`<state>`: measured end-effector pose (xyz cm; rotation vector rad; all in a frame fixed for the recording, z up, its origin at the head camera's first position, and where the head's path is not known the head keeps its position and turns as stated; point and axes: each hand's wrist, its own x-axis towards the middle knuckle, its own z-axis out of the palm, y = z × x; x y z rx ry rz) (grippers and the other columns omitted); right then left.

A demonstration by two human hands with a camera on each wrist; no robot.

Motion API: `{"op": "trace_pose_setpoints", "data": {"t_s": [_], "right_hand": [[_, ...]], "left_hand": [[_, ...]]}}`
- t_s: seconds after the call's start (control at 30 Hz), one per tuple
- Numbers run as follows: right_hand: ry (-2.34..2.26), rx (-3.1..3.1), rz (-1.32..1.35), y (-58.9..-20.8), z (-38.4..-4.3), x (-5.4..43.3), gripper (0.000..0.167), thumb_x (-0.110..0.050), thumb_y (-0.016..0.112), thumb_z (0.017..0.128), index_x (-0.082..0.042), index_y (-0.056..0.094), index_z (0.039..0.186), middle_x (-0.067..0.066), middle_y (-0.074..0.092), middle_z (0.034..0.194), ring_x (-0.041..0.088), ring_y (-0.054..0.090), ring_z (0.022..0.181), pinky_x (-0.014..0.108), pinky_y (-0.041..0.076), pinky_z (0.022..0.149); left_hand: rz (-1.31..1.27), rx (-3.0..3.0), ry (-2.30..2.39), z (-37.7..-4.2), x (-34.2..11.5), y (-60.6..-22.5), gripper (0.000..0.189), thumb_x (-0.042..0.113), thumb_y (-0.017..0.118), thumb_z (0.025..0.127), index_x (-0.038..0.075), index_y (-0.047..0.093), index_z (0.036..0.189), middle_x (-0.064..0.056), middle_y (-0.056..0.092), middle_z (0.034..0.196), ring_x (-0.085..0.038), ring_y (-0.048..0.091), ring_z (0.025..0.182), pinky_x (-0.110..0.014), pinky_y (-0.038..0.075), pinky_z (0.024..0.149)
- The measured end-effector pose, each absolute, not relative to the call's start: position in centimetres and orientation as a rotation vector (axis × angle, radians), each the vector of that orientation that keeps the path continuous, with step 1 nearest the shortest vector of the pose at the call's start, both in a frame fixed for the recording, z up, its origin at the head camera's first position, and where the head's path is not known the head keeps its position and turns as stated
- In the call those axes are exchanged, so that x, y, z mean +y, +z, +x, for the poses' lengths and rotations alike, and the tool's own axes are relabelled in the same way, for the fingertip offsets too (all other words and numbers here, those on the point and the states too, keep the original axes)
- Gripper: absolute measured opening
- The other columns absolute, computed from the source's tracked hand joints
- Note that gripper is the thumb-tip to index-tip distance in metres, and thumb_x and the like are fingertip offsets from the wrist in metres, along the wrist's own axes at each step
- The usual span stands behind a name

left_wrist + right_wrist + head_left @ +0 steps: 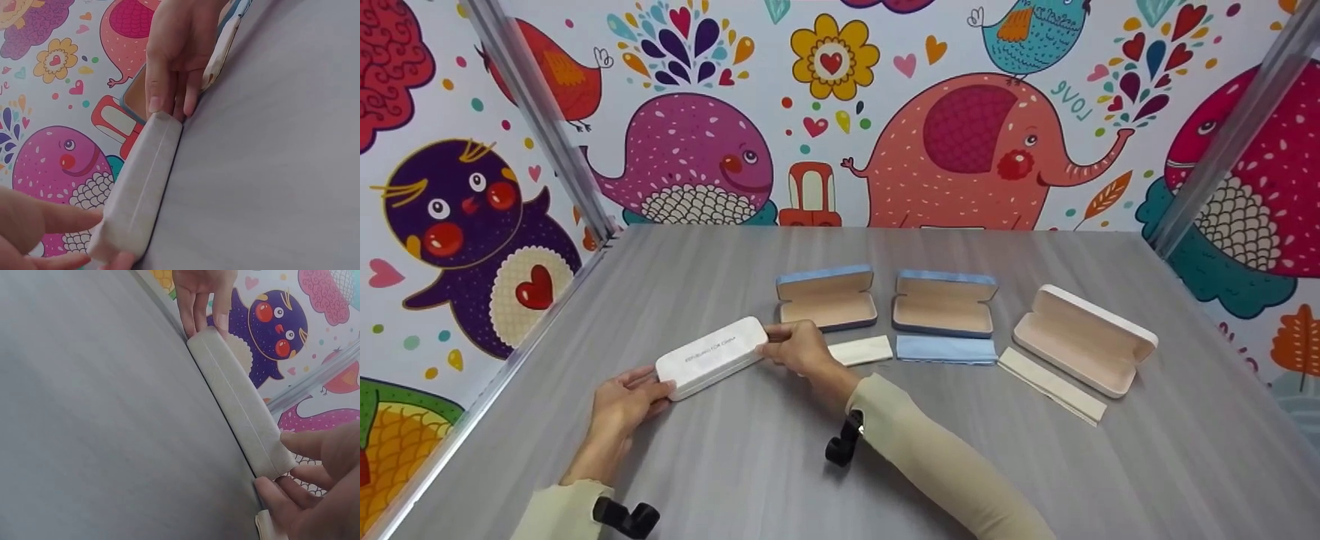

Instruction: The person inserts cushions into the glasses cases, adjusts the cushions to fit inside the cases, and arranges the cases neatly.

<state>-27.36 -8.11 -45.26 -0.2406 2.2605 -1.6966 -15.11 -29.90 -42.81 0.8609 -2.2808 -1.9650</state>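
A closed white glasses case (711, 357) with small dark lettering on its lid lies slantwise on the left part of the table. My left hand (622, 405) holds its near left end between thumb and fingers. At the far right end, my right hand (804, 349) grips the case the same way. The left wrist view shows the front wall of the case (143, 185) with the lid seam running along it. In the right wrist view, the case (239, 402) spans between both hands, its underside at the tabletop.
Two open blue glasses cases (829, 306) (945, 311) and an open white one (1080, 349) stand to the right. Before them lie a cream cloth (866, 350), partly behind my right hand, a blue cloth (945, 349) and another cream cloth (1051, 384). Patterned walls enclose the grey table (750, 472).
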Motion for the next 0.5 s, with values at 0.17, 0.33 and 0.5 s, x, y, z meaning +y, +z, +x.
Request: {"op": "trace_pose_setpoints", "data": {"t_s": [0.17, 0.33, 0.5], "right_hand": [[-1.681, 2.259, -0.254, -44.4, -26.7, -7.1, 0.032, -0.017, 0.079, 0.085, -0.010, 0.075, 0.117, 0.006, 0.077, 0.098, 0.013, 0.066, 0.069, 0.018, 0.047, 0.053], [-1.747, 2.180, -0.295, -43.8, -26.2, -6.0, 0.039, -0.023, 0.074, 0.091, -0.005, 0.069, 0.125, 0.009, 0.075, 0.106, 0.022, 0.070, 0.080, 0.028, 0.060, 0.063], [-1.758, 2.245, -0.381, -43.4, -25.9, -4.7, 0.045, -0.026, 0.073, 0.092, -0.003, 0.065, 0.130, 0.012, 0.073, 0.118, 0.023, 0.071, 0.094, 0.031, 0.061, 0.077]], "left_hand": [[0.870, -2.208, -1.990, -14.7, -29.6, -42.2, 0.062, 0.008, 0.064, 0.094, -0.008, 0.037, 0.148, -0.020, 0.062, 0.128, 0.002, 0.063, 0.074, -0.016, 0.058, 0.068], [0.861, -2.150, -2.041, -14.2, -29.3, -41.5, 0.064, 0.014, 0.065, 0.096, -0.006, 0.036, 0.150, 0.008, 0.063, 0.094, 0.001, 0.064, 0.075, -0.016, 0.058, 0.069], [0.836, -2.159, -1.964, -14.0, -28.6, -41.1, 0.059, 0.020, 0.063, 0.098, -0.003, 0.041, 0.148, 0.003, 0.063, 0.100, 0.001, 0.064, 0.077, -0.015, 0.058, 0.070]]}}
